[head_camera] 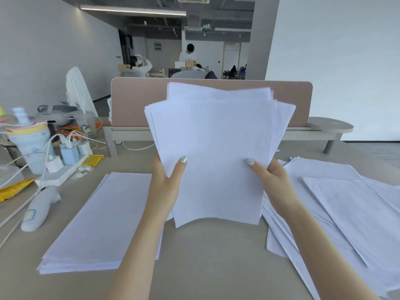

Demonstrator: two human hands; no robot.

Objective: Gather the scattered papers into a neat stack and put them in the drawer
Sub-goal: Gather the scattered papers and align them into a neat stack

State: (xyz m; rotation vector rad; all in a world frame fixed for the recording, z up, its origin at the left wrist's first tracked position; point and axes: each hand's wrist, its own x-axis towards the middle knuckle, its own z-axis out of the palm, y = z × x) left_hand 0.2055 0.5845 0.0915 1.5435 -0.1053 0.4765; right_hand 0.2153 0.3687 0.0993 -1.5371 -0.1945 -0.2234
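We have one view only, from a wide-angle camera on the person's head. It looks forward and slightly down across the desk (205,256), close enough that both forearms run in from the bottom edge. The held sheets (216,152) fill the middle; above them we see the divider (134,100) and the office far beyond. Straight lines bend near the edges.

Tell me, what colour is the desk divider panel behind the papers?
The divider panel is dusty pink, seen in the head view.

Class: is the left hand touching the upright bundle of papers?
Touching. The head view shows the left hand gripping the bundle's left edge, thumb on its front.
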